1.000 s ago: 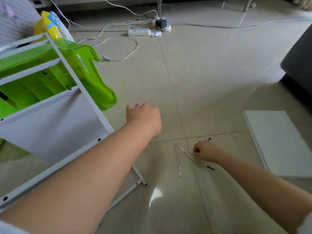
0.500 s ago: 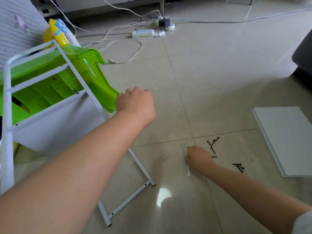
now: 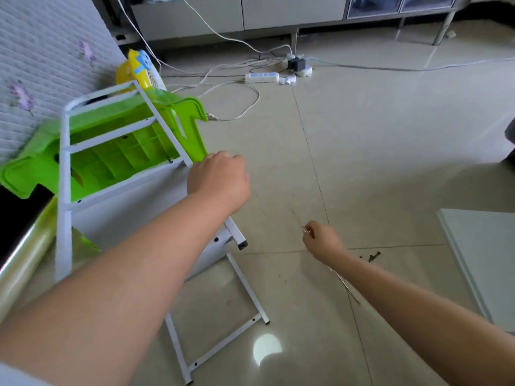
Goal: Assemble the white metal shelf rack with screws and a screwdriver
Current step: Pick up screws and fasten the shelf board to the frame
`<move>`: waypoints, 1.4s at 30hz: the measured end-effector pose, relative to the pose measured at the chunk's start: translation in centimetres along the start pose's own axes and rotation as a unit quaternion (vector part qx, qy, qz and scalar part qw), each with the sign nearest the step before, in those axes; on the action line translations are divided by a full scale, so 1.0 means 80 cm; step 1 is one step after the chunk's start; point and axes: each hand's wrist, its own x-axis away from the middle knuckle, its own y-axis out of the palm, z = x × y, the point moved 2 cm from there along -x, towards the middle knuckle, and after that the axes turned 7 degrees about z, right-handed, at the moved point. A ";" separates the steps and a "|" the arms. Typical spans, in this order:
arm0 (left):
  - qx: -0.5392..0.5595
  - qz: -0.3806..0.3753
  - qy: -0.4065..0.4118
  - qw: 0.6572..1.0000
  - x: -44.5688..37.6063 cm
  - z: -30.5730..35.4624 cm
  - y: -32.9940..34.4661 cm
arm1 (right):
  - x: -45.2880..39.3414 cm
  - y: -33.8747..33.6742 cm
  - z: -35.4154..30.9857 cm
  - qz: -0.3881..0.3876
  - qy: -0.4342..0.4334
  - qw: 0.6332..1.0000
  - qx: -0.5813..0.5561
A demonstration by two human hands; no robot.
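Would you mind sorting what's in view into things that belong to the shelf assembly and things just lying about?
Belongs to the job:
white rack frame
white shelf panel
dark screws

Lying about:
green plastic stool
power strip
yellow toy

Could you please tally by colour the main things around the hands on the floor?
White: 2, the rack frame and the flat shelf panel
Green: 1, the plastic stool
Dark: 1, a small cluster of screws
Total: 4
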 end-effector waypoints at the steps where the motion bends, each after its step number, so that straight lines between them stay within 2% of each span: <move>1: 0.012 0.015 0.003 1.000 -0.002 -0.006 -0.001 | -0.007 -0.013 -0.021 0.024 -0.014 0.999 -0.030; 4: 0.019 0.056 0.000 0.998 -0.006 -0.032 -0.008 | -0.019 -0.051 -0.091 0.072 -0.047 0.985 -0.150; 7: 0.007 0.071 -0.032 0.997 0.000 -0.064 -0.017 | -0.017 -0.080 -0.162 0.096 -0.098 0.955 -0.264; 13: -0.017 0.042 -0.129 0.991 0.026 -0.140 -0.020 | 0.005 -0.115 -0.272 0.090 -0.241 0.917 -0.304; 17: -0.047 0.039 -0.191 0.980 0.045 -0.183 -0.022 | 0.006 -0.125 -0.304 0.052 -0.269 0.919 -0.283; 20: -0.054 0.026 -0.160 0.985 0.053 -0.207 -0.011 | 0.006 -0.125 -0.317 0.052 -0.278 0.922 -0.263; 23: -0.027 -0.021 -0.103 0.994 0.057 -0.219 0.003 | 0.006 -0.121 -0.326 0.034 -0.276 0.923 -0.266; 27: 0.058 -0.058 -0.070 0.994 0.061 -0.219 0.002 | 0.007 -0.123 -0.340 0.097 -0.299 0.924 -0.216; 31: 0.059 -0.045 -0.075 0.994 0.059 -0.225 0.007 | 0.012 -0.133 -0.355 0.150 -0.369 0.908 -0.130; 42: 0.070 -0.061 -0.099 0.991 0.053 -0.223 0.010 | 0.004 -0.122 -0.368 0.125 -0.414 0.901 -0.038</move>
